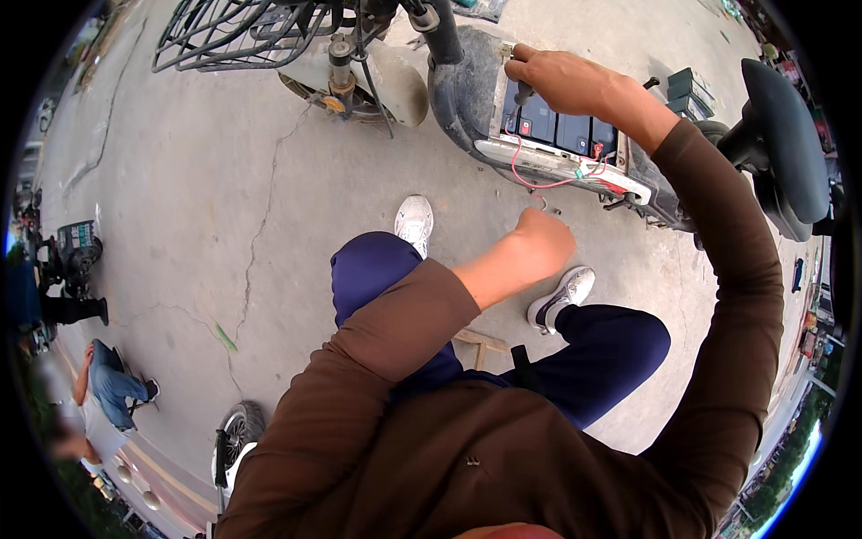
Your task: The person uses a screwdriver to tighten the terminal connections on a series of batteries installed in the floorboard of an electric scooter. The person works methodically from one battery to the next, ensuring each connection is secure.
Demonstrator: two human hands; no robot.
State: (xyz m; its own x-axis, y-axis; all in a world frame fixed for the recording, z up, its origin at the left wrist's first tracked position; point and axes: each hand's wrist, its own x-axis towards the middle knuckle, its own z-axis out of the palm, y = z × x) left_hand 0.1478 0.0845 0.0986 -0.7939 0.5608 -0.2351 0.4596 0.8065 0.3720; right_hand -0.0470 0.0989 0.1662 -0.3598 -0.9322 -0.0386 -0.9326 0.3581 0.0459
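An electric scooter [458, 108] stands ahead of me with its floor compartment uncovered. Dark batteries [575, 133] with red and black terminals sit inside. Over the compartment's left end, my right hand [566, 81] is closed around a dark-handled screwdriver [523, 92], its lower end among the batteries. A red wire [530, 182] loops out over the pale side sill and back toward the right-hand battery terminals. My left hand [543, 244] is closed in a fist below the sill, apart from the scooter. Small metal bits show by its knuckles; its fingers' undersides are hidden.
The scooter's wire basket [242, 36] and front wheel are at upper left, its black seat [786, 144] at right. Dark green boxes [690, 94] lie beyond it. A seated person [112, 386] and another wheel [241, 431] are at lower left. The concrete ground is cracked.
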